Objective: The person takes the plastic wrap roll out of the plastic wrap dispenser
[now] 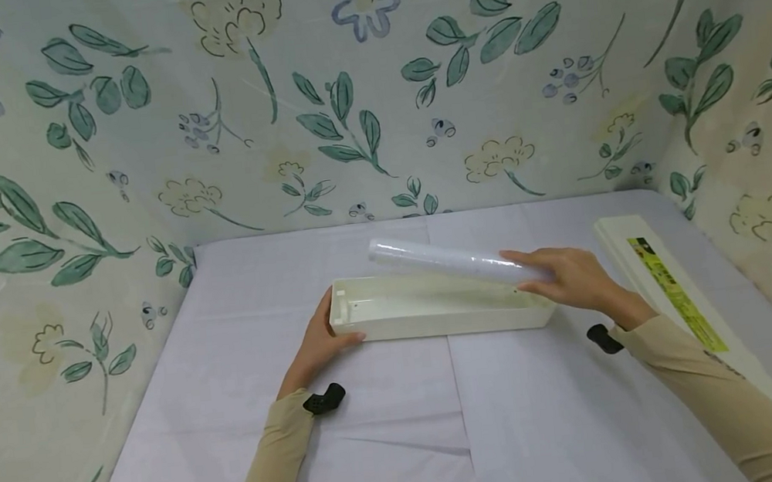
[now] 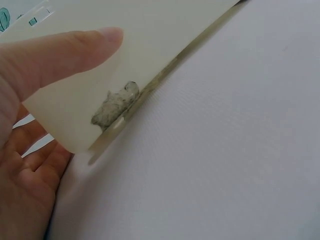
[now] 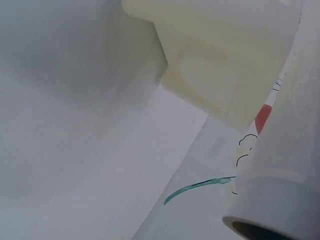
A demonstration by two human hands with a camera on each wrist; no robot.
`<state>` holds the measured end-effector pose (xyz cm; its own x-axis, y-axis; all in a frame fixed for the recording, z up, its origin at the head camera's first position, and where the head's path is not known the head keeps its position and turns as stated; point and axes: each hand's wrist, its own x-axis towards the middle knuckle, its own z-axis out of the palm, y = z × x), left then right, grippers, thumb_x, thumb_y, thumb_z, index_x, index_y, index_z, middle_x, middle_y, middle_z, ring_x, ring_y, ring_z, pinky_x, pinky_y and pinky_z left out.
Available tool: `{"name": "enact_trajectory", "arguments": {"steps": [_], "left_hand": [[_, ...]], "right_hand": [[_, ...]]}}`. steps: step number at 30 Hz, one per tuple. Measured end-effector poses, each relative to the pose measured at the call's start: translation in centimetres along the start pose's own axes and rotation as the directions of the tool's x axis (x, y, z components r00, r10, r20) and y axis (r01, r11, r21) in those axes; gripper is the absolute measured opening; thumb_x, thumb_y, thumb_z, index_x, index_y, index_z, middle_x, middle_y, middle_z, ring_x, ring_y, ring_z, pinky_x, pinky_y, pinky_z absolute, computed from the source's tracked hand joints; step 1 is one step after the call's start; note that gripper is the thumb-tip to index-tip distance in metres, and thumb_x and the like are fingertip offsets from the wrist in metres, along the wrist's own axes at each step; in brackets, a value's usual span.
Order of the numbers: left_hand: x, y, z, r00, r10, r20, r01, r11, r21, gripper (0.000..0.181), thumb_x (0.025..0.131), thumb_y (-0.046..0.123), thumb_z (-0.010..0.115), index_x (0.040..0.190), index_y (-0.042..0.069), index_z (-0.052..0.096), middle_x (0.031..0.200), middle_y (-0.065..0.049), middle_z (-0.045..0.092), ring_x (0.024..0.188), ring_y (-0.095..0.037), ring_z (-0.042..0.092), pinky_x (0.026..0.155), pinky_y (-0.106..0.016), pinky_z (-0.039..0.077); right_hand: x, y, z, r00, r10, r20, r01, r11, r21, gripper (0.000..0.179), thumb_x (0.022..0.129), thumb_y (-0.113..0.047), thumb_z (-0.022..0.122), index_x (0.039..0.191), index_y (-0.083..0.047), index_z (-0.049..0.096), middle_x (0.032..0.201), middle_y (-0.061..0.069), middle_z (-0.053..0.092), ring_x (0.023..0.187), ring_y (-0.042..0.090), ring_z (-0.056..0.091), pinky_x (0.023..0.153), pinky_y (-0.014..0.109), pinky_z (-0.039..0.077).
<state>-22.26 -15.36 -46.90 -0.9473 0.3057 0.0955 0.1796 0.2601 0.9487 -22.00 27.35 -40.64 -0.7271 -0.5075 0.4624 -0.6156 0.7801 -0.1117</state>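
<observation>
An open, long cream plastic box (image 1: 436, 326) sits on the table. My left hand (image 1: 318, 347) grips its left end, with the thumb over the front wall and the other fingers behind the end. Up close in the left wrist view, a grey lumpy patch (image 2: 117, 106) marks that wall near the bottom edge. In my right hand (image 1: 576, 278) is the right end of a clear, shiny roll of plastic film (image 1: 447, 260). The roll slants above the box, its left end higher and farther back. Its hollow core (image 3: 257, 231) shows in the right wrist view.
A long white lid (image 1: 619, 238) with a yellow-green label (image 1: 677, 294) lies at the right of the table, partly behind my right forearm. White cloth (image 1: 393, 457) covers the table. Floral curtains (image 1: 374, 118) stand behind and at the sides.
</observation>
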Motion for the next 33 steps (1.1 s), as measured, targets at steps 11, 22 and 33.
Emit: {"name": "enact_trajectory", "arguments": {"steps": [11,22,33], "left_hand": [[0.6,-2.8,0.1,1.000,0.019,-0.018,-0.019,1.000,-0.022,0.105,0.071,0.004,0.079,0.152,0.017,0.013,0.149,-0.013,0.034,0.135,-0.032,0.034,0.112,-0.051,0.024],[0.6,-2.8,0.3,1.000,0.017,-0.006,-0.017,0.999,-0.039,0.107,0.071,0.011,0.081,0.152,0.022,0.011,0.152,-0.008,0.030,0.139,-0.029,0.030,0.114,-0.051,0.022],[0.8,-2.8,0.2,1.000,0.002,-0.015,-0.002,1.000,-0.011,0.106,0.072,0.012,0.080,0.152,0.020,0.011,0.153,-0.009,0.029,0.140,-0.029,0.029,0.114,-0.052,0.021]], "right_hand": [[-0.4,-0.1,-0.4,0.999,0.034,0.005,-0.034,0.999,-0.013,0.065,0.073,-0.024,0.077,0.134,-0.026,0.053,0.102,0.010,0.073,0.074,0.017,0.066,0.060,0.029,0.048],[-0.8,0.2,-0.8,0.999,0.022,-0.032,-0.022,1.000,-0.017,0.066,0.073,-0.023,0.077,0.134,-0.025,0.053,0.099,0.013,0.073,0.064,0.012,0.055,0.050,0.019,0.035],[-1.1,0.6,-0.9,0.998,0.035,-0.058,-0.036,0.999,-0.005,0.065,0.073,-0.020,0.077,0.134,-0.021,0.053,0.097,0.015,0.072,0.059,0.009,0.048,0.048,0.017,0.031]]}}
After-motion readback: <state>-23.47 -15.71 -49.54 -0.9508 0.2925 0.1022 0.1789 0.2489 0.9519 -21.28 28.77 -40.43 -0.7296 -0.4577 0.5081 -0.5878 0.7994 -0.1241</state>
